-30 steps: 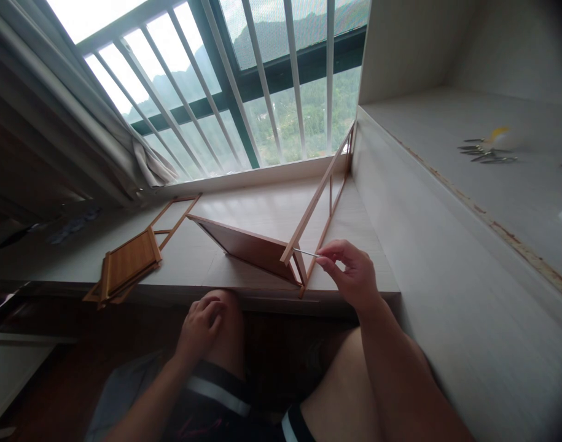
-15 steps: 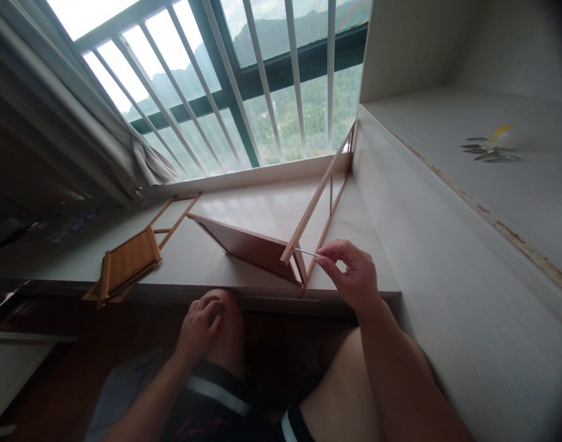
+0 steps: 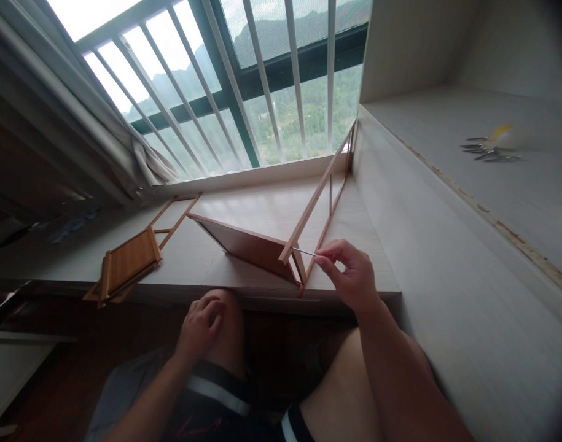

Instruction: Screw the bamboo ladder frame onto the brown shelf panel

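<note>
Between thumb and forefinger, my right hand (image 3: 352, 273) pinches a thin metal rod (image 3: 304, 252). The rod's far tip meets the end of a wooden rail on an upright wooden frame (image 3: 311, 205). A flat brown wooden panel (image 3: 244, 245) joins this frame near its front corner and slants back to the left. My left hand (image 3: 201, 322) rests on my left knee, fingers loosely bent and holding nothing. The grip end of the rod is hidden by my fingers.
The pieces stand on a pale window ledge (image 3: 248, 196). Left lies another wooden frame with a slatted panel (image 3: 131, 261). Several slim metal pieces (image 3: 487, 150) and a yellow-marked item (image 3: 504, 132) sit on the right shelf. A side wall (image 3: 428, 245) borders my right arm; curtains (image 3: 78, 104) hang left.
The rod and the frame's near end have shifted very slightly to the left. My left hand has stayed on the knee.
</note>
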A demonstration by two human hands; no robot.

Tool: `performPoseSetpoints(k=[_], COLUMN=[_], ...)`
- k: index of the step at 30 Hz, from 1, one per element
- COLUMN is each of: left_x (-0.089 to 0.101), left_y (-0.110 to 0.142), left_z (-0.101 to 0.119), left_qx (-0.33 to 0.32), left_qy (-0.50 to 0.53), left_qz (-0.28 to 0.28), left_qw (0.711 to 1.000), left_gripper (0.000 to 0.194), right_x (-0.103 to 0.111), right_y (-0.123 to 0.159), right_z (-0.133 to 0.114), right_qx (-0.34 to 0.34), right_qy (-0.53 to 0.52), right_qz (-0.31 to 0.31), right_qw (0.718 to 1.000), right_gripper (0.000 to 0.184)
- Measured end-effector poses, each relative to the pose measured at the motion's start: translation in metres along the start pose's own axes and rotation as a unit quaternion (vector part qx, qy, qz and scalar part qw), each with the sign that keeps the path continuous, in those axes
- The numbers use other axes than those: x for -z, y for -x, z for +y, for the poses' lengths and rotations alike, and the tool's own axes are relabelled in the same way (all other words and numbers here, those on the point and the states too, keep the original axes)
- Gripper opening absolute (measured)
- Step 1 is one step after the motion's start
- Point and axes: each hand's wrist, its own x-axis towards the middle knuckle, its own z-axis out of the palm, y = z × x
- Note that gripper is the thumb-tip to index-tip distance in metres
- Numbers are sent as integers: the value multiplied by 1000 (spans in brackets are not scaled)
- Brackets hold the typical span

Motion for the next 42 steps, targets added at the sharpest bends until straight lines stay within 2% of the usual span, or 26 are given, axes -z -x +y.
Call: performPoseSetpoints(k=[5,12,19,37,42], left_x=[0,1,3,0,1], left_y=[-1,-1,-1,-1,-1], left_z=[0,1,3,-1,0], left_qx=[-4,-1,1,0,2], left_qy=[1,0,2,4,4], left_qz=[-1,2,2,-9,-9], left_qw=[1000,1000,1000,1000,1000], left_gripper=[23,23,23,23,24], right_x=[-1,-2,0,0,0], right_y=[1,0,0,-1,-2], right_z=[3,-3,-3,-6,-6], right_qx=[-15,28,36,18,-10], right_qy=[-12,30,45,43,36], right_qz=[4,8,6,-11,-16], right_qw=[1000,999,998,999,999], right_gripper=[10,8,11,12,18])
